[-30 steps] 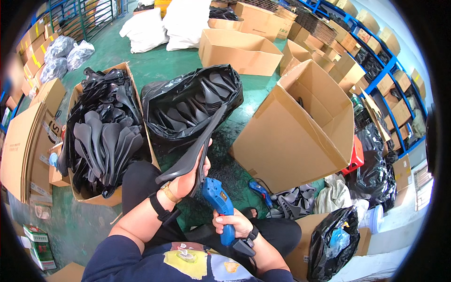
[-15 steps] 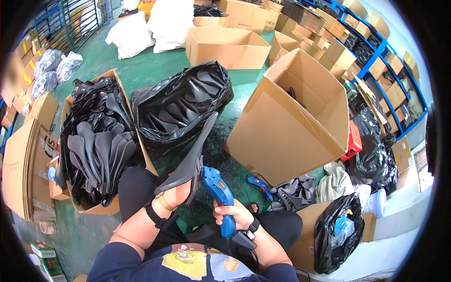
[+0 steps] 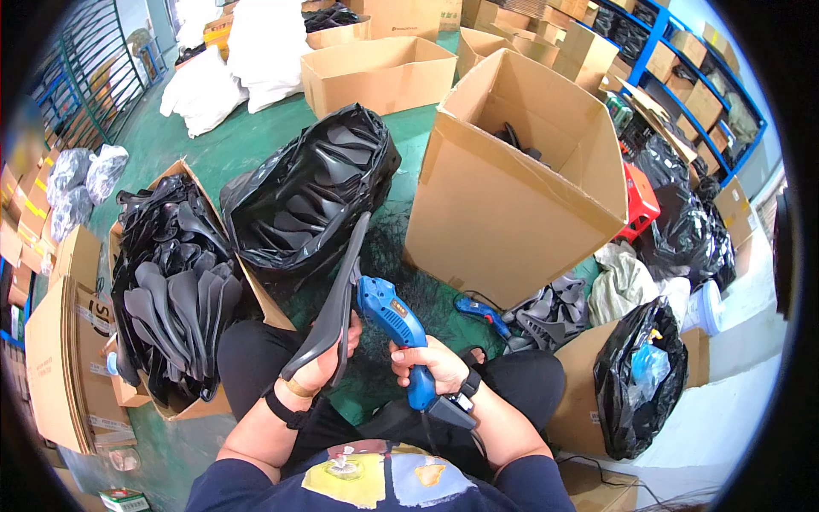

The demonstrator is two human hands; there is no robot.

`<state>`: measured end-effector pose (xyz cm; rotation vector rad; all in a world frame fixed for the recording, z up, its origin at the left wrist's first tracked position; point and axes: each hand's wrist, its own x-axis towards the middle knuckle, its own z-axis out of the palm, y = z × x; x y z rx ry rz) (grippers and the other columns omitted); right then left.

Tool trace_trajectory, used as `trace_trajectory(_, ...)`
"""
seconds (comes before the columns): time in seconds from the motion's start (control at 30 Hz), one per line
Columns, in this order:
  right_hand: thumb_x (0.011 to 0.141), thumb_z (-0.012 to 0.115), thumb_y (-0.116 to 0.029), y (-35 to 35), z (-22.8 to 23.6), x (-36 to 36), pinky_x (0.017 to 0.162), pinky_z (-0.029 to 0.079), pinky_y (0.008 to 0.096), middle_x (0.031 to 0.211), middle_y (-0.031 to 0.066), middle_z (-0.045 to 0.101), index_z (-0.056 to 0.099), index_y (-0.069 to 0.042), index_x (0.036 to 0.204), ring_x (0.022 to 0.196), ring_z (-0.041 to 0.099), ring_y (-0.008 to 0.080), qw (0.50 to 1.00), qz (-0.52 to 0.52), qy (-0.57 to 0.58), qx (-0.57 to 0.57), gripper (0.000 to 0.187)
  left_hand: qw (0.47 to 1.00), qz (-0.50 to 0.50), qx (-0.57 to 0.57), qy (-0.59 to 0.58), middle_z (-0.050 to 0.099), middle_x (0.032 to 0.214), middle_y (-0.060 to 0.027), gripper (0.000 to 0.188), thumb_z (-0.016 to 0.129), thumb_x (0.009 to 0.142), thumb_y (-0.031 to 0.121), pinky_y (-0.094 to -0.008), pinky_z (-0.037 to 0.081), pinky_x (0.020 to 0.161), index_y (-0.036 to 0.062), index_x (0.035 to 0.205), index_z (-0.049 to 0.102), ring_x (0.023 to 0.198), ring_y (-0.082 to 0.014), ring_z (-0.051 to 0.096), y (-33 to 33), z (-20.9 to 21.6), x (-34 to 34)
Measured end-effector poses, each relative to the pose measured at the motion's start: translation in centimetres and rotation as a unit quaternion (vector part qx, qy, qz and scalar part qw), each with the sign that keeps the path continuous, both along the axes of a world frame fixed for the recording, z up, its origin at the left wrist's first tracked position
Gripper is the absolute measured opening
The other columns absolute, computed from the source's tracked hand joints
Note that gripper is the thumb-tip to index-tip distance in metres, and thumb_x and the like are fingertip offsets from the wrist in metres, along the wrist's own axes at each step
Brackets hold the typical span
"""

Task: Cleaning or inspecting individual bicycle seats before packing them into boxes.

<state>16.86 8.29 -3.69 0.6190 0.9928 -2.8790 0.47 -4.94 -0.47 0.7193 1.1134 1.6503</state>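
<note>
A black bicycle saddle (image 3: 331,316) is gripped by my left hand (image 3: 324,369); the fingers wrap beneath it and are partly hidden. It stands tilted, with the narrow nose pointing away from me. My right hand (image 3: 439,363) closes around the handle of a blue pistol-shaped power tool (image 3: 397,322). The tool's head is right against the saddle's underside edge, and its working tip cannot be made out. Left of my knees, a carton (image 3: 264,299) holds many black saddles (image 3: 183,316). Beyond my hands, a black plastic bag (image 3: 247,200) contains more saddles (image 3: 316,205).
A tall open carton (image 3: 503,200) stands ahead right with dark pieces inside. Near its base lie a second blue tool (image 3: 483,314) and grey-black parts (image 3: 550,316). A black bag (image 3: 627,397) hangs over a box at my right. Flattened cartons (image 3: 60,367) lean at far left.
My left hand has turned the saddle more edge-on, so its fingers now show beside the tool. The tool stays at the saddle. The whole view has shifted slightly.
</note>
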Motion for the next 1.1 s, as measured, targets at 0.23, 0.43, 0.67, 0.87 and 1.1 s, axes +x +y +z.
trace_trajectory(0.23, 0.080, 0.070, -0.013, 0.5, 0.5, -0.1, 0.057, 0.049, 0.0266, 0.067, 0.0025, 0.055, 0.058, -0.004, 0.094, 0.058, 0.055, 0.0124, 1.000, -0.012, 0.000, 0.013, 0.021, 0.998, -0.025, -0.010, -0.063, 0.038, 0.067, 0.0077, 0.036, 0.066, 0.086, 0.040, -0.0193, 0.030, 0.054, 0.0087, 0.082, 0.049, 0.060, -0.0035, 0.036, -0.5, 0.3, 0.3)
trace_trajectory(0.43, 0.078, 0.071, -0.011, 0.6, 0.7, 0.2, 0.056, 0.048, 0.0270, 0.069, 0.0029, 0.056, 0.058, -0.004, 0.091, 0.058, 0.056, 0.0122, 0.995, -0.059, -0.031, 0.080, 0.020, 0.997, -0.071, 0.001, -0.044, 0.040, 0.069, 0.0074, 0.038, 0.061, 0.088, 0.045, -0.0180, 0.031, 0.057, 0.0103, 0.081, 0.047, 0.062, -0.0031, 0.038, -0.9, -0.3, 0.2)
trace_trajectory(0.67, 0.076, 0.072, -0.006, 0.1, 1.2, 0.2, 0.054, 0.049, 0.0266, 0.075, 0.0026, 0.058, 0.060, -0.001, 0.094, 0.058, 0.056, 0.0108, 0.931, -0.150, -0.111, 0.313, 0.022, 0.993, 0.110, -0.027, -0.013, 0.053, 0.094, -0.0011, 0.056, 0.043, 0.091, 0.017, -0.0236, 0.046, 0.070, 0.0074, 0.145, 0.030, 0.073, -0.0072, 0.051, -0.1, -1.2, -1.7)
trace_trajectory(0.87, 0.077, 0.073, -0.009, 1.5, 0.2, 1.7, 0.057, 0.052, 0.0293, 0.083, 0.0036, 0.061, 0.058, -0.003, 0.101, 0.068, 0.060, 0.0136, 0.957, -0.199, -0.084, 0.192, 0.029, 0.982, 0.179, -0.027, 0.053, 0.050, 0.104, 0.0010, 0.061, 0.048, 0.090, 0.007, -0.0233, 0.046, 0.074, 0.0147, 0.148, 0.029, 0.077, -0.0073, 0.049, 0.2, -2.2, -2.2)
trace_trajectory(1.1, 0.077, 0.072, -0.011, 1.1, 3.5, 3.2, 0.061, 0.052, 0.0295, 0.083, 0.0109, 0.064, 0.057, -0.001, 0.110, 0.067, 0.063, 0.0180, 0.988, -0.101, 0.069, 0.097, 0.037, 0.979, 0.144, 0.019, 0.146, 0.047, 0.132, -0.0053, 0.062, 0.055, 0.091, 0.005, -0.0264, 0.036, 0.099, 0.0043, 0.146, 0.028, 0.116, -0.0118, 0.046, 0.4, -1.5, -1.3)
